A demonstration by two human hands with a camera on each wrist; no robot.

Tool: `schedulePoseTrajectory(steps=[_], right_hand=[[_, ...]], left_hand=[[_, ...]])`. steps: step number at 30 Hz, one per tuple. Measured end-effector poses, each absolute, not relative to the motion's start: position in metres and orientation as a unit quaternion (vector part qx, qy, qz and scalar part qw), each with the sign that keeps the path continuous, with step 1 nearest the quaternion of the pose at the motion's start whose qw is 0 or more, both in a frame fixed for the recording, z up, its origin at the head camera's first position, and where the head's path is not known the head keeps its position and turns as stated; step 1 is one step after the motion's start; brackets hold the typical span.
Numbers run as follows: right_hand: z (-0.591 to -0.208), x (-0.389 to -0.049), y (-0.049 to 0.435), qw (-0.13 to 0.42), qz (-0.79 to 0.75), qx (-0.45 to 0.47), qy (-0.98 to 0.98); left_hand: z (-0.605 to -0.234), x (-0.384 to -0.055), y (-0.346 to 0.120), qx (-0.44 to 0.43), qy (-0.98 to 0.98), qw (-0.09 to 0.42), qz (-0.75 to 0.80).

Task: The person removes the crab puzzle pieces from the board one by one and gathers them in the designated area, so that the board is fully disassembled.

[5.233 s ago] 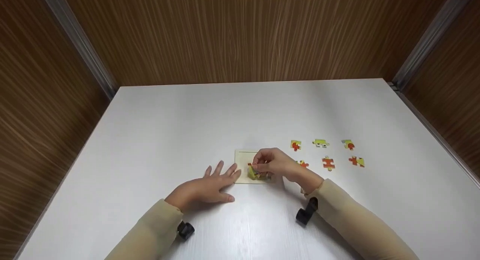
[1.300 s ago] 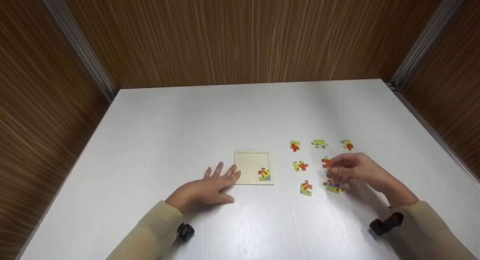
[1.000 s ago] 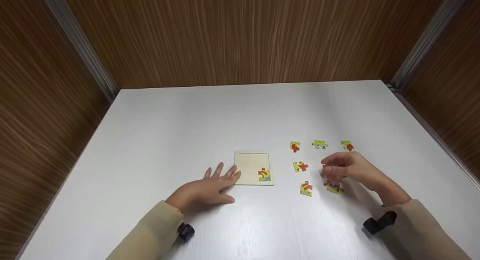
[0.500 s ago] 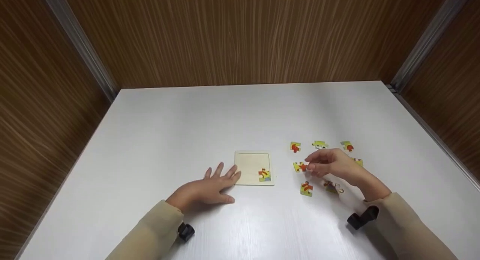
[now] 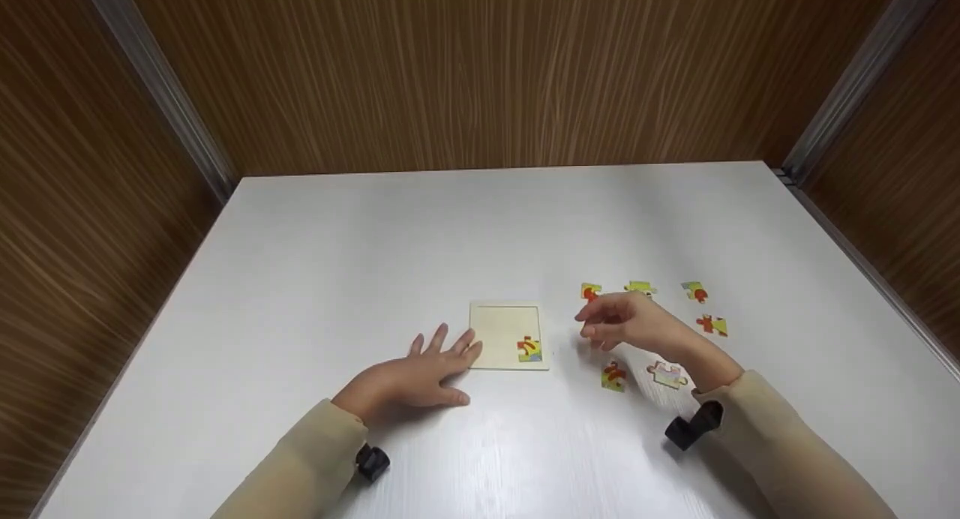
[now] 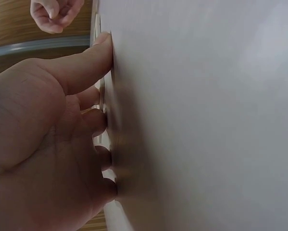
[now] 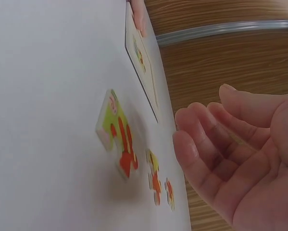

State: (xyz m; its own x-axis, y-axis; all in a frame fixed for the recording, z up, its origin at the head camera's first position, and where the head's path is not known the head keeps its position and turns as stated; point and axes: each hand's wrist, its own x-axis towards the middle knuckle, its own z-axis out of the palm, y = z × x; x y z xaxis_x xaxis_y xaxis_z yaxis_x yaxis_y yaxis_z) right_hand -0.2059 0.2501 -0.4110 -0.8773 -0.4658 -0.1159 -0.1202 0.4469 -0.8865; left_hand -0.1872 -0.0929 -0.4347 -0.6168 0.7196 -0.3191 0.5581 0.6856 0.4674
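Observation:
My left hand point(image 5: 420, 373) rests spread on the white table, its fingertips at the left edge of a pale wooden puzzle tray point(image 5: 491, 324). One yellow and red puzzle piece point(image 5: 529, 349) sits in the tray's lower right corner. To the right of the tray, my right hand point(image 5: 626, 328) hovers with loosely bent fingers. Nothing shows between its thumb and fingers point(image 7: 187, 144) in the right wrist view. Below it lies a yellow-green puzzle piece with red point(image 5: 613, 376); a red and yellow piece point(image 7: 154, 178) near the fingertips is covered by the hand in the head view.
More loose pieces lie around the right hand: a red and yellow one point(image 5: 591, 289), a yellow one point(image 5: 640, 286), a green and red one point(image 5: 694, 291), another red and yellow one point(image 5: 712, 325) and a glare-whitened one point(image 5: 667, 374). Wood-grain panels point(image 5: 480, 69) stand around the table.
Seconds ago my right hand was over the tray; it then went to the loose pieces at right and has since moved left across them. My left hand has stayed still.

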Motion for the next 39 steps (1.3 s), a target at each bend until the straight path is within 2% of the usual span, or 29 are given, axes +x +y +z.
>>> schedulePoseTrajectory(steps=[19, 27, 39], right_hand=[[-0.423, -0.221, 0.204, 0.19, -0.494, -0.197, 0.825], [-0.427, -0.224, 0.186, 0.188, -0.433, -0.193, 0.86], [-0.434, -0.223, 0.176, 0.159, -0.351, -0.2, 0.901]], left_hand=[[-0.434, -0.188, -0.094, 0.361, 0.887, 0.246, 0.151], [-0.435, -0.187, -0.093, 0.362, 0.885, 0.247, 0.156], [-0.434, -0.188, -0.092, 0.368, 0.885, 0.243, 0.147]])
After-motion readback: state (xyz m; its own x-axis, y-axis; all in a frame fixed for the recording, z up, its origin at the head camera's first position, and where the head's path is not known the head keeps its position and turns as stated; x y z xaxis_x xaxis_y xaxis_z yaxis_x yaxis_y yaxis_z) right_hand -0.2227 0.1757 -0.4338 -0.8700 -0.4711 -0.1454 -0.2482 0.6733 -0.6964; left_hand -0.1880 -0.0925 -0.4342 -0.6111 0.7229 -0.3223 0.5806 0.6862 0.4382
